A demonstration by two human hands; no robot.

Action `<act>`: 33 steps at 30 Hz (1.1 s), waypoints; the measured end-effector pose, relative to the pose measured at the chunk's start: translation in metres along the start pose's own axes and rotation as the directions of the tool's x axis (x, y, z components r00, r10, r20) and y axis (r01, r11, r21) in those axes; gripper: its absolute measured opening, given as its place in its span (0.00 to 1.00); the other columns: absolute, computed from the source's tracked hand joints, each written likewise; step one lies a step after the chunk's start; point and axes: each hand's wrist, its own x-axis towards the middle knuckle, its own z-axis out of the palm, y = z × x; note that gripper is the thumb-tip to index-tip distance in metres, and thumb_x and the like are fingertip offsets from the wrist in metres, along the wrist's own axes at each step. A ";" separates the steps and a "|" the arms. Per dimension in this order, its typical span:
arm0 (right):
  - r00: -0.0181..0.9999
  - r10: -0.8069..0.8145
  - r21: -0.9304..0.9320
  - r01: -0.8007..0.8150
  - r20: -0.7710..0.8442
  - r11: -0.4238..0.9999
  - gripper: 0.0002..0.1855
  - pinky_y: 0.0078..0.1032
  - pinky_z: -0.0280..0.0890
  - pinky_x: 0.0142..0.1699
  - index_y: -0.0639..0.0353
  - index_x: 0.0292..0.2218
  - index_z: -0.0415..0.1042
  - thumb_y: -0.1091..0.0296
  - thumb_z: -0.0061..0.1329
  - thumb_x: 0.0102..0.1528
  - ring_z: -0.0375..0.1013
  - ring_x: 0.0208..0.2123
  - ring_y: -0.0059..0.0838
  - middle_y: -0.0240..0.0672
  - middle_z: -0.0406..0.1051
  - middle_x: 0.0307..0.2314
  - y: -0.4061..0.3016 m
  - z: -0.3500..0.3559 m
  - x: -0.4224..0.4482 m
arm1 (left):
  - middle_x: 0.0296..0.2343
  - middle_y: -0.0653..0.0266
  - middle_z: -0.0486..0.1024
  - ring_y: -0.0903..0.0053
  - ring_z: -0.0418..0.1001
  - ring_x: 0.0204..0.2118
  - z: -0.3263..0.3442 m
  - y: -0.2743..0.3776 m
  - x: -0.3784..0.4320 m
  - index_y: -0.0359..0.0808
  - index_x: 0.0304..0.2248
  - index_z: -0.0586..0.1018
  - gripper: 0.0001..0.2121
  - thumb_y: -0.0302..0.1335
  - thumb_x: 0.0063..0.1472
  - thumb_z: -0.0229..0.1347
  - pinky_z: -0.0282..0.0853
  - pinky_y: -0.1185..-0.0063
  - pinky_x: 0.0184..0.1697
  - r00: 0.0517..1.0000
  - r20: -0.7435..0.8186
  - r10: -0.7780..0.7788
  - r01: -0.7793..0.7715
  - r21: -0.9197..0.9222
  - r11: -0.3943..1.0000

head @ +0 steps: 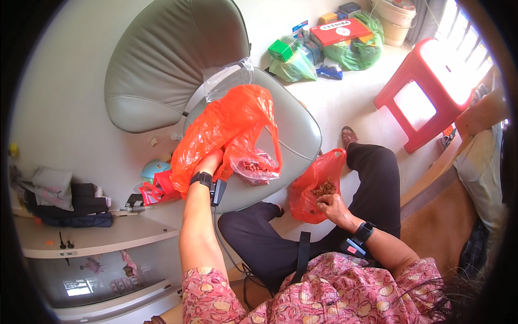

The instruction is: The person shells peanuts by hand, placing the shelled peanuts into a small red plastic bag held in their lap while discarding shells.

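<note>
My left hand reaches into an orange-red plastic bag on the seat of a grey-green padded chair. The bag hides its fingers, so what they hold is unseen. Beside that hand, a clear plastic bag of reddish kernels, apparently shelled peanuts, lies partly under the orange-red bag's handle. My right hand is at the mouth of a second red plastic bag, low beside the chair. Light-brown pieces like peanut shells lie in it. The right fingers are bent together; whether anything is between them cannot be made out.
A red plastic stool stands at right, near a wooden chair. Green bags, boxes and a lidded bucket sit by the wall. At left, a cabinet bears folded cloth. A cable hangs from my left wrist.
</note>
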 end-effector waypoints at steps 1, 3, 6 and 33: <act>1.000 0.008 -0.002 -0.008 0.006 1.000 0.13 0.28 0.66 0.35 0.72 0.33 0.72 0.71 0.43 0.48 0.73 0.27 0.34 0.48 0.72 0.23 -0.004 0.000 -0.001 | 0.48 0.61 0.65 0.70 0.61 0.50 0.004 -0.024 0.010 0.36 0.47 0.68 0.21 0.40 0.59 0.42 0.54 0.78 0.53 0.998 -0.019 0.058 -0.059 -0.058 0.997; 1.000 0.002 0.004 -0.002 0.030 1.000 0.13 0.28 0.66 0.35 0.72 0.32 0.72 0.70 0.43 0.48 0.73 0.27 0.34 0.49 0.72 0.23 -0.007 0.006 -0.001 | 0.47 0.63 0.65 0.73 0.61 0.47 -0.007 -0.071 0.022 0.36 0.48 0.67 0.19 0.36 0.61 0.39 0.54 0.79 0.52 0.998 -0.008 0.057 -0.057 -0.127 0.990; 1.000 -0.019 -0.019 0.019 0.000 1.000 0.13 0.29 0.66 0.35 0.72 0.32 0.72 0.71 0.43 0.48 0.73 0.27 0.36 0.50 0.72 0.23 0.003 0.005 -0.001 | 0.45 0.62 0.66 0.71 0.63 0.46 -0.010 -0.062 0.016 0.36 0.46 0.68 0.18 0.36 0.60 0.38 0.56 0.78 0.51 0.997 0.076 0.033 -0.027 -0.081 0.996; 0.991 -0.105 0.304 0.077 0.077 0.950 0.15 0.21 0.63 0.30 0.73 0.31 0.70 0.66 0.42 0.52 0.67 0.23 0.20 0.35 0.69 0.18 -0.019 0.003 -0.010 | 0.33 0.53 0.68 0.71 0.67 0.28 0.086 0.077 -0.258 0.36 0.43 0.71 0.17 0.21 0.50 0.47 0.63 0.81 0.19 0.884 0.378 0.275 0.462 -0.794 -0.394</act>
